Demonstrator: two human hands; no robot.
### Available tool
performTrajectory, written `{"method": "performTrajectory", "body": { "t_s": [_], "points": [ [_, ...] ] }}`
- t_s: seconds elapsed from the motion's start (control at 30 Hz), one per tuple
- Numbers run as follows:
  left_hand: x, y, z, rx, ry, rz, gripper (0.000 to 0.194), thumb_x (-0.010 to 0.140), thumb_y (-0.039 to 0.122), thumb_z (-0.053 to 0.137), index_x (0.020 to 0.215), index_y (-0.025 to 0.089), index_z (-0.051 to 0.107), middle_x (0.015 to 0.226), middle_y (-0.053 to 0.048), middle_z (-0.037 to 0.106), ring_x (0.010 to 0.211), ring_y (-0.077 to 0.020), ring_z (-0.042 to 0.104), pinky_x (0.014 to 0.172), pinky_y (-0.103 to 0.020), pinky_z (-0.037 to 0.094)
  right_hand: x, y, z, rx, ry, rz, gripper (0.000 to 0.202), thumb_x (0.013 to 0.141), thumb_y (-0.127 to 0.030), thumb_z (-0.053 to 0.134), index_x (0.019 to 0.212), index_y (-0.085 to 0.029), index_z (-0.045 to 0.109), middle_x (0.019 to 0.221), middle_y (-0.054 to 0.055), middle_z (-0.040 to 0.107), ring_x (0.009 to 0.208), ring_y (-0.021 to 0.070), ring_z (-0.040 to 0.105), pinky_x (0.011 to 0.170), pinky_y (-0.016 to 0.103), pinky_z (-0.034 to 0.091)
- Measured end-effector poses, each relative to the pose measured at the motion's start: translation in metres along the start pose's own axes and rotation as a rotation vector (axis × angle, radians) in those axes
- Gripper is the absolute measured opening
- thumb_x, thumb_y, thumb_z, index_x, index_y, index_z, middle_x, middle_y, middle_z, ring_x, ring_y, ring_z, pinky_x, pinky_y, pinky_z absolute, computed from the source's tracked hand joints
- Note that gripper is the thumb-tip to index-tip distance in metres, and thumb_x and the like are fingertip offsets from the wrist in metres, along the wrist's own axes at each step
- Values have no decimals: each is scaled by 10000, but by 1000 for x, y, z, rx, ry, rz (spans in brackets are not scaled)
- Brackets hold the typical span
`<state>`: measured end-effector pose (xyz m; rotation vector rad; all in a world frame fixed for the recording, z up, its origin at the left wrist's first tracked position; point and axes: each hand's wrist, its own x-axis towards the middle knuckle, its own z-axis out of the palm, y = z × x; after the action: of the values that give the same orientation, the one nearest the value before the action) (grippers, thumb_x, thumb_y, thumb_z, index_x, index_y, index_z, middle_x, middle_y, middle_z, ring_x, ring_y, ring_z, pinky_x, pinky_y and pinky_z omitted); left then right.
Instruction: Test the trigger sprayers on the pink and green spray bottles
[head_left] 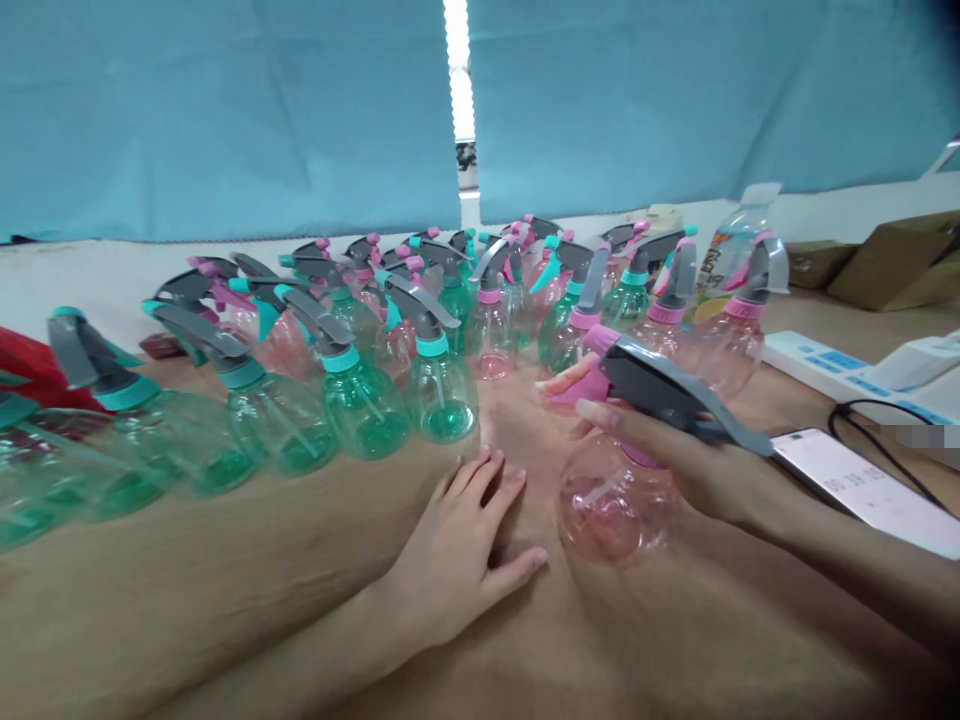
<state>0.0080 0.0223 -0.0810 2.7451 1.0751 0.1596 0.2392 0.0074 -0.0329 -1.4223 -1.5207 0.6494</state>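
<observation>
A pink spray bottle (619, 505) with a grey sprayer head stands close in front of me, right of centre. My right hand (637, 430) is closed around its neck and trigger, with fingertips by the pink nozzle; some fingers are hidden behind the head. To its left, my left hand (469, 535) lies flat on the wooden table (300, 570), fingers spread and holding nothing. Nearest beyond those fingers is a green spray bottle (444, 400). Another green spray bottle (366, 410) stands beside it, in a row running to the left.
Several more green and pink spray bottles crowd the back, including a pink one (726, 345) at right. A phone (874, 490), a white power strip (832, 370) and a black cable lie on the right. Behind are a cardboard box (900, 265) and a blue curtain (225, 120).
</observation>
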Motion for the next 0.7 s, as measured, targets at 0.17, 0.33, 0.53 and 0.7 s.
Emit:
{"method": "performTrajectory", "body": {
  "t_s": [0.17,0.33,0.53,0.7],
  "points": [
    [0,-1,1,-1,-6,1,648,901,561,499,1392,146,417,1491,-170,324,1373,-339,262,1065,-543,287,-3,5,-2,-93,33,40,209,769,-530,629,787,-326,671,724,-16,655,787,244,628,640,378,484],
    [1,-1,-1,-10,-1,2,636,902,545,508,1385,139,426,1485,-175,334,1369,-345,271,1062,-546,293,-2,4,-2,-133,-16,8,229,775,-538,613,844,-330,681,754,-4,678,812,270,642,645,406,501],
    [1,0,-1,-25,5,1,625,901,530,523,1380,136,438,1482,-174,340,1366,-349,275,1065,-539,294,-1,8,-3,-158,-17,-8,281,755,-564,622,906,-334,673,711,4,672,706,268,634,587,418,499],
    [0,0,1,-27,12,4,632,900,544,515,1382,143,436,1478,-171,348,1366,-335,276,1067,-527,293,2,2,-2,-127,-77,9,307,757,-567,615,928,-319,674,704,-8,670,657,239,637,579,396,501]
  ]
}}
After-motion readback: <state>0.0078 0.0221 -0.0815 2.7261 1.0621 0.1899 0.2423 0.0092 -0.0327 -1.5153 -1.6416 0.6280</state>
